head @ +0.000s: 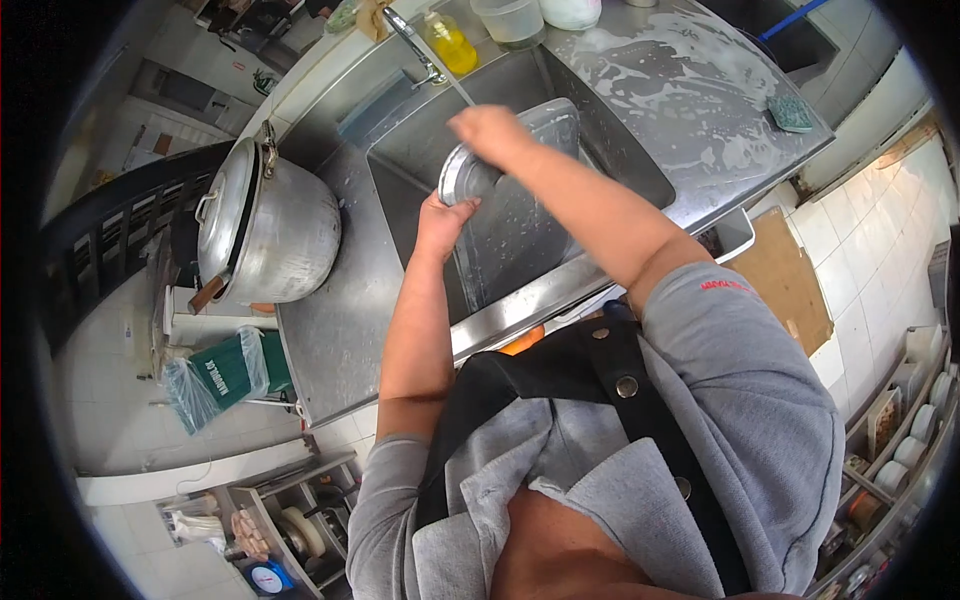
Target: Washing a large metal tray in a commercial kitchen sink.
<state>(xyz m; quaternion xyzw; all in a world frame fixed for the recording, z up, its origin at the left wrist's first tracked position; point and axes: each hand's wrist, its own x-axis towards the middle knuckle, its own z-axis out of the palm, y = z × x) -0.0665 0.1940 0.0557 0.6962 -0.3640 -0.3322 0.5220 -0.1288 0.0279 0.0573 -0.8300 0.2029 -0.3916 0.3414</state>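
My left hand [444,225] grips the rim of a round, shallow metal dish or lid [474,178], tilted over the sink [637,169]. Just above it is my right hand [491,135], blurred and with its fingers curled; whether anything is in it is hidden. Beside the right hand, a thin pale line, seemingly water, runs down from the faucet [409,34]. Below both hands a large transparent plastic tub [525,232] leans in the basin, with wet spots or suds on its surface.
A lidded aluminium pot [292,225] stands on the left drainboard [330,352]. Behind the basin are a yellow soap bottle [452,49] and a plastic container [510,22]. A green sponge [789,114] lies on the sudsy right counter [675,90].
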